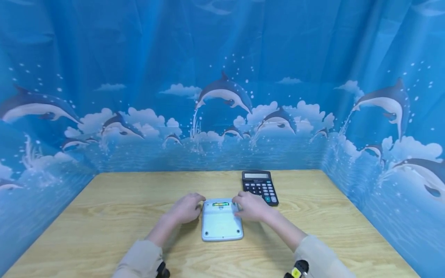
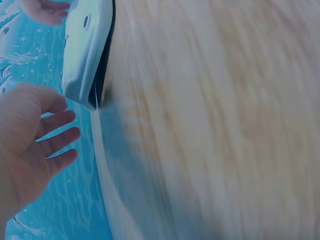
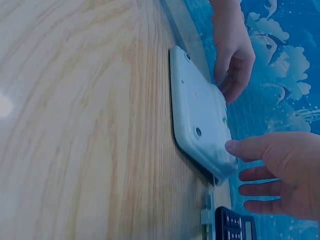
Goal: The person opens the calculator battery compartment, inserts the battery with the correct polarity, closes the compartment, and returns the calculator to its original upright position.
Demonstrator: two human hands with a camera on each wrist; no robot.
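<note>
A white device (image 1: 222,224), shaped like a calculator, lies back side up on the table, with small dark feet at its corners. Its battery slot at the far end is uncovered, and a green battery (image 1: 220,204) shows in it. My left hand (image 1: 187,208) is at the device's far left corner, fingers loosely bent. At the far right corner is my right hand (image 1: 251,206); its thumb (image 3: 240,147) meets the device's edge in the right wrist view, while the other fingers extend apart from it. Neither hand grips anything.
A black calculator (image 1: 259,187) lies face up behind my right hand, partly covered by it. In the right wrist view a small pale blue piece (image 3: 207,216) shows beside it. A blue dolphin-print curtain (image 1: 222,96) rises behind the wooden table (image 1: 121,216) and along its sides.
</note>
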